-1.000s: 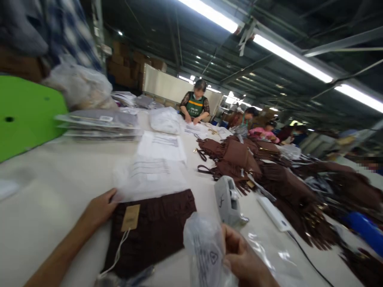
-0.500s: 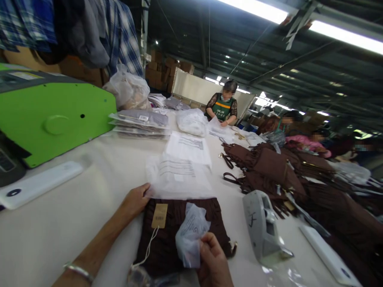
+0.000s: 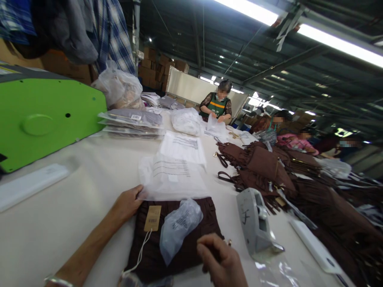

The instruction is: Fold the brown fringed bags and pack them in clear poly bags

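Note:
A dark brown bag (image 3: 179, 261) lies flat on the white table, with a tan tag (image 3: 152, 218) on a white string at its left. On top of it rests a small crumpled translucent packet (image 3: 180, 229). My left hand (image 3: 130, 203) pinches the near left corner of a clear plastic bag (image 3: 176, 179) at the brown bag's upper left corner. My right hand (image 3: 220, 257), fingers curled and off the packet, is over the brown bag's right edge; nothing shows between its fingertips.
A grey tape dispenser (image 3: 254, 223) stands to the right, near a white device (image 3: 317, 247). Brown fringed bags (image 3: 266, 163) are heaped beyond. A green machine (image 3: 50, 119) and packed grey items (image 3: 131, 119) occupy the left. Across the table a person (image 3: 217, 105) handles plastic.
My right hand has let go of the small packet, which now lies tilted on the brown bag, and has moved right. The camera view has shifted slightly. My left hand keeps its place at the corner.

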The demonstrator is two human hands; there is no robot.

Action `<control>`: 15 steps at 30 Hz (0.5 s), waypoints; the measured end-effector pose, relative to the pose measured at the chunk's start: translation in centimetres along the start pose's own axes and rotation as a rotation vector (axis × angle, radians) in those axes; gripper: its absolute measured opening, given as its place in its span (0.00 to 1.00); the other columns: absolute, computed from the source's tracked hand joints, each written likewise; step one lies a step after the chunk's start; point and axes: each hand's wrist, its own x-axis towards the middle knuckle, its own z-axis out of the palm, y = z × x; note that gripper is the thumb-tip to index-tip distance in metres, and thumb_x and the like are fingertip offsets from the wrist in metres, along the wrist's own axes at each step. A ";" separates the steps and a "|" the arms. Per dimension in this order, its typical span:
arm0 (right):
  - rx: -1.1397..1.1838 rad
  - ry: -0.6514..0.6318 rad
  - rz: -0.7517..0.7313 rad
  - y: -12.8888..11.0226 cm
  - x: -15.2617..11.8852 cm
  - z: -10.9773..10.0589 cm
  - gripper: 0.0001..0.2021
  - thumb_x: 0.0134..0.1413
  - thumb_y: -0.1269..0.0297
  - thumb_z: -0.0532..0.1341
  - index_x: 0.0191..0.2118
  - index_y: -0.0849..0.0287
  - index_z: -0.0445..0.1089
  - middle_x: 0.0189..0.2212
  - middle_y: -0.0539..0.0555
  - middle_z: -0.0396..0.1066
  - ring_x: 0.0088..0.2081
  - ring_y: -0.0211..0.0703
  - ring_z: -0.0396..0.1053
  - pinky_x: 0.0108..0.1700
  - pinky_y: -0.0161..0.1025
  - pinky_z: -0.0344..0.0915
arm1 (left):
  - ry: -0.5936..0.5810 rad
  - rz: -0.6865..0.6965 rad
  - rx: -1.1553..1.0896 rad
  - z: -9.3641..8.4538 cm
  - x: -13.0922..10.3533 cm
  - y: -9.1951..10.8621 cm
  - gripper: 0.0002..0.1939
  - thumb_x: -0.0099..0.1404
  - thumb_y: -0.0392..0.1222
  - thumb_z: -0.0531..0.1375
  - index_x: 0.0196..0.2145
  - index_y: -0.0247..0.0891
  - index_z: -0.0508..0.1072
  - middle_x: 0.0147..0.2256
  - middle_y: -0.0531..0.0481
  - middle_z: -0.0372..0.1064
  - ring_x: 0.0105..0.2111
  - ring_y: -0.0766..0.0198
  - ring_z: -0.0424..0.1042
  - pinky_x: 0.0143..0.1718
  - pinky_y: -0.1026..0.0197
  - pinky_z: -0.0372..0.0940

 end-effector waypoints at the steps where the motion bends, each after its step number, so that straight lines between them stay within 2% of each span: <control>1: -0.114 0.041 -0.088 -1.1 1.3 -0.8 0.13 0.54 0.51 0.61 0.32 0.56 0.74 0.26 0.51 0.73 0.26 0.42 0.69 0.30 0.35 0.63 | -0.001 0.003 0.002 0.0 0.0 0.0 0.15 0.59 0.53 0.49 0.33 0.44 0.71 0.37 0.51 0.77 0.42 0.54 0.74 0.42 0.61 0.65; 3: -0.290 0.079 -0.195 -3.0 4.1 -1.7 0.10 0.56 0.58 0.59 0.38 0.55 0.74 0.34 0.53 0.74 0.35 0.44 0.70 0.39 0.37 0.64 | -0.003 0.008 0.006 0.1 0.1 0.0 0.16 0.58 0.54 0.49 0.32 0.44 0.70 0.36 0.50 0.77 0.40 0.53 0.74 0.42 0.60 0.65; 5: -0.421 0.066 -0.192 -3.9 6.8 -1.6 0.14 0.53 0.62 0.61 0.45 0.56 0.73 0.40 0.55 0.73 0.40 0.46 0.69 0.44 0.38 0.63 | 0.006 0.010 0.007 0.1 0.0 0.0 0.15 0.58 0.53 0.49 0.32 0.44 0.71 0.35 0.50 0.77 0.40 0.53 0.74 0.42 0.60 0.65; 7: -0.526 0.011 -0.163 -3.7 8.6 -1.0 0.18 0.49 0.64 0.63 0.48 0.58 0.72 0.42 0.56 0.73 0.43 0.48 0.69 0.46 0.39 0.62 | 0.024 0.009 0.004 0.1 0.0 -0.1 0.14 0.57 0.53 0.51 0.32 0.44 0.71 0.35 0.50 0.77 0.42 0.53 0.74 0.43 0.60 0.66; 11: -0.573 -0.043 -0.202 -2.6 9.6 -0.2 0.05 0.50 0.66 0.62 0.33 0.56 0.76 0.33 0.52 0.74 0.39 0.45 0.70 0.42 0.38 0.61 | 0.046 0.011 -0.011 0.2 -0.1 -0.2 0.14 0.57 0.53 0.52 0.34 0.45 0.72 0.38 0.51 0.77 0.44 0.53 0.73 0.43 0.62 0.66; 13: -0.511 -0.024 -0.214 -2.6 9.3 -0.6 0.07 0.53 0.66 0.60 0.29 0.55 0.75 0.30 0.51 0.75 0.35 0.43 0.70 0.39 0.37 0.61 | 0.035 0.018 -0.018 0.2 0.0 -0.3 0.15 0.58 0.53 0.50 0.35 0.45 0.71 0.39 0.51 0.77 0.44 0.54 0.73 0.43 0.61 0.65; 15: -0.428 -0.041 -0.235 -2.8 8.9 -1.6 0.08 0.54 0.65 0.60 0.29 0.55 0.77 0.31 0.51 0.75 0.35 0.43 0.71 0.39 0.37 0.62 | 0.018 0.027 -0.021 0.3 0.0 -0.4 0.17 0.59 0.54 0.49 0.35 0.44 0.71 0.40 0.50 0.77 0.43 0.54 0.74 0.44 0.61 0.65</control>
